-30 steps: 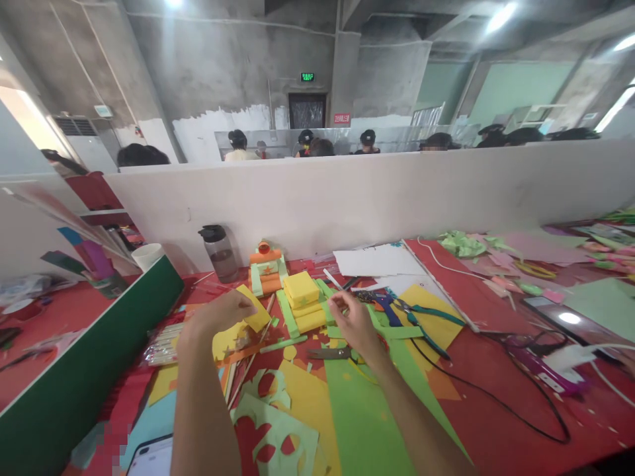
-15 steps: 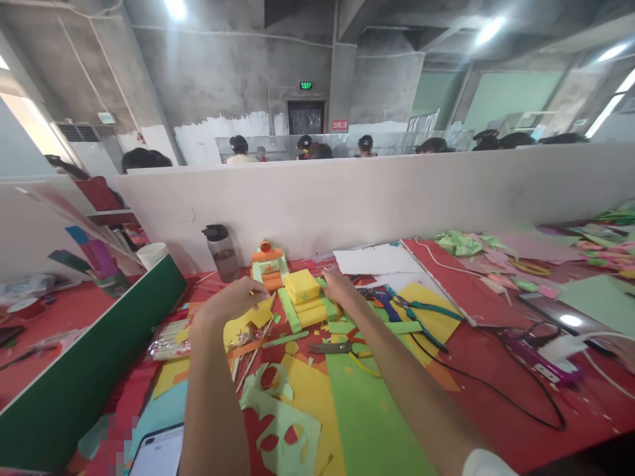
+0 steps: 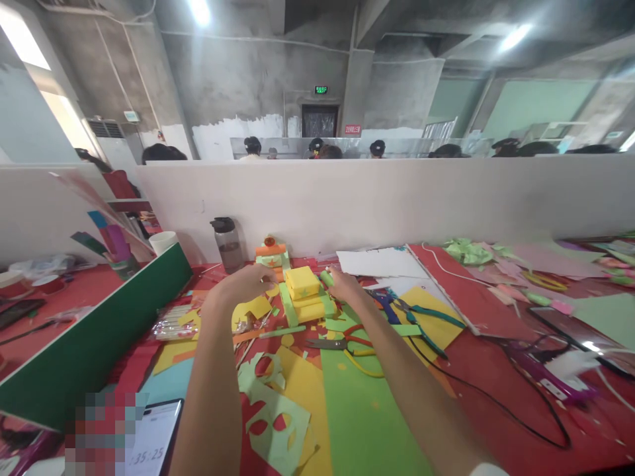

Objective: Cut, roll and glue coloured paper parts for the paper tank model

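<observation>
In the head view a yellow paper model (image 3: 302,284) made of stacked blocks, with green side strips and a green star, stands mid-table. Just to its right, my right hand (image 3: 342,285) is closed on a small green paper roll (image 3: 327,278). To the left of the model, my left hand (image 3: 248,281) hovers with loosely bent fingers, apparently holding nothing. Its fingertips are close to an orange and green paper model (image 3: 271,254) behind. Scissors (image 3: 342,344) with red and yellow handles lie in front of the yellow model.
Teal-handled pliers (image 3: 421,314) lie on yellow paper at right. Cut green paper (image 3: 282,423) and a long green sheet (image 3: 367,410) are in front. A dark bottle (image 3: 228,244) stands by the white partition (image 3: 347,205). A green board (image 3: 99,330) rises at left; a phone (image 3: 159,436) lies nearby.
The green roll now shows upright in my right hand beside the yellow model. My left hand has moved slightly toward the models, its fingers more bent. The camera view has shifted a little left.
</observation>
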A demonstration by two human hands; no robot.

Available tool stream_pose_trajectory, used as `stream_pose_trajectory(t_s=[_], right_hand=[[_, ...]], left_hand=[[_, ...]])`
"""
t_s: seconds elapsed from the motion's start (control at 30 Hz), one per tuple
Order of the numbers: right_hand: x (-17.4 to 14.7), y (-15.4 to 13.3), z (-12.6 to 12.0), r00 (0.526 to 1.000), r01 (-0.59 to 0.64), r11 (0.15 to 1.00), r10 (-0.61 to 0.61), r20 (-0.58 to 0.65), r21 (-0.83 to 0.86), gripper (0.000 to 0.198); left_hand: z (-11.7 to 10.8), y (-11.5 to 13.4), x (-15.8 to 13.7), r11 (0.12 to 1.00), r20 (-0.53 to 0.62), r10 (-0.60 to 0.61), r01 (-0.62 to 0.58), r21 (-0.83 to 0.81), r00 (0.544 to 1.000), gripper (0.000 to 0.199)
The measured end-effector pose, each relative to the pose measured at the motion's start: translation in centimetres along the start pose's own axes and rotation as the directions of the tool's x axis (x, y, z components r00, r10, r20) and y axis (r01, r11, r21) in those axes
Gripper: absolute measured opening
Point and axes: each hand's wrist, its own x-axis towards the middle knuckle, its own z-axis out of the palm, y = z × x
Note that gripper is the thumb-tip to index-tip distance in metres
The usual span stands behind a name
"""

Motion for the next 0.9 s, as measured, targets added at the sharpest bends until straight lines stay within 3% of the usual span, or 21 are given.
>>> stream_pose_trajectory(t_s=[0.13,0.17,0.2,0.3,0.4,0.43,0.53,0.6,0.73,0.9], right_hand=[[-3.5,-0.4,-2.3,0.998,0.018,0.994,-0.012,-0.057,0.105,0.048],[-4.6,-0.5,-2.7,0.997,0.042,0.987,-0.031,-0.069,0.157,0.047],[-5.6,-0.7,-2.8,0.99,0.111,0.944,-0.077,-0.119,0.312,0.046],[-7.8,-1.5,-2.1,0.971,0.237,0.694,-0.172,-0.163,0.68,0.049],[-8.8,-2.6,-0.3,0.973,0.198,0.428,-0.195,-0.124,0.882,0.048],[-8.9,-3.0,0.4,0.979,0.159,0.383,-0.178,-0.096,0.91,0.044],[-9.2,-3.8,1.9,0.997,0.055,0.363,-0.066,-0.033,0.93,0.03],[-9.4,-4.1,2.6,0.998,0.059,0.35,-0.028,-0.053,0.935,0.024],[-9.5,-3.9,3.3,0.979,0.205,0.311,-0.053,-0.198,0.928,0.022],[-9.5,-3.3,3.2,0.927,0.366,0.351,-0.052,-0.372,0.862,0.025]], left_hand=[[0.3,0.4,0.6,0.999,-0.02,0.027,-0.027,0.025,0.999,0.017],[0.4,0.6,0.8,0.999,-0.03,0.037,-0.036,0.039,0.999,0.016],[0.5,0.9,0.9,0.997,-0.041,0.051,-0.048,0.056,0.998,0.016],[0.9,2.0,1.3,0.991,-0.081,0.108,-0.1,0.093,0.991,0.016],[1.5,3.2,1.6,0.982,-0.124,0.158,-0.144,0.119,0.98,0.018],[1.8,3.6,1.6,0.98,-0.132,0.169,-0.152,0.127,0.977,0.018],[2.4,4.7,1.6,0.976,-0.134,0.182,-0.163,0.143,0.974,0.018],[2.8,5.4,1.4,0.974,-0.14,0.192,-0.172,0.145,0.971,0.018],[2.9,6.5,0.9,0.971,-0.18,0.225,-0.204,0.126,0.958,0.016],[2.6,7.9,0.0,0.951,-0.256,0.299,-0.308,0.006,0.919,0.011]])
